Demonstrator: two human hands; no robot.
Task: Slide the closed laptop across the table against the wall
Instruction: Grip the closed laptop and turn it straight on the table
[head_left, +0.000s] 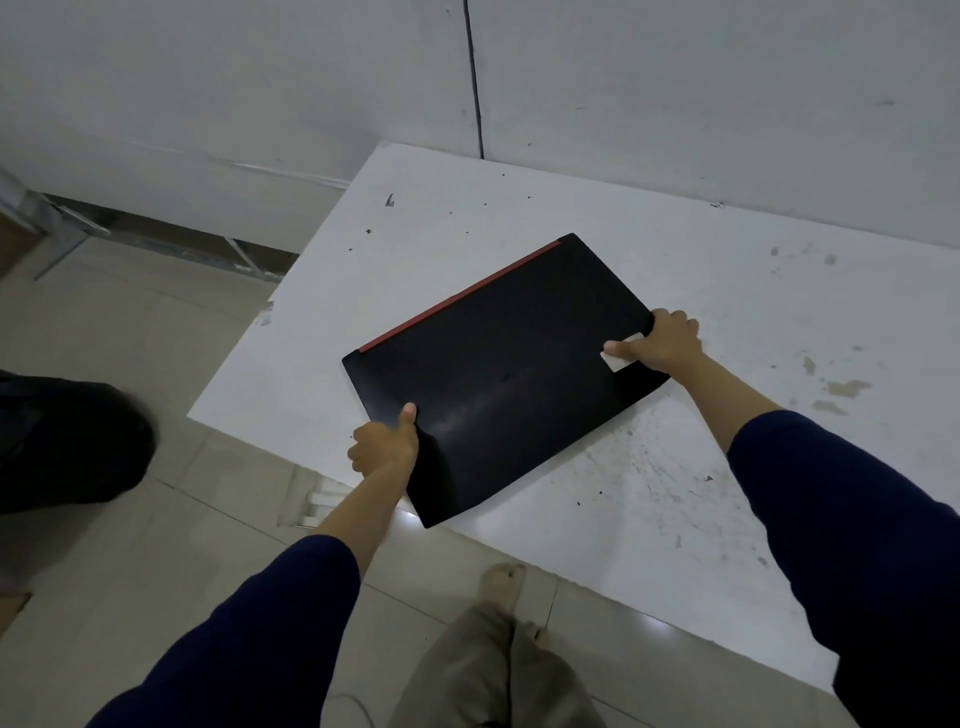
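Note:
A closed black laptop (498, 374) with a red strip along its far edge lies at an angle on the white table (675, 270). Its near corner juts out past the table's front edge. My left hand (384, 441) grips the laptop's near-left edge, thumb on top of the lid. My right hand (660, 340) holds the right corner, thumb resting on a white sticker. The grey-white wall (675, 104) rises behind the table, with a strip of bare tabletop between it and the laptop.
The tabletop is stained and speckled, mostly on the right. A dark vertical seam (474, 78) runs down the wall. Beige tiled floor (156, 338) lies to the left, with a dark object (67, 441) at the left edge. My legs and bare feet (501, 587) stand below.

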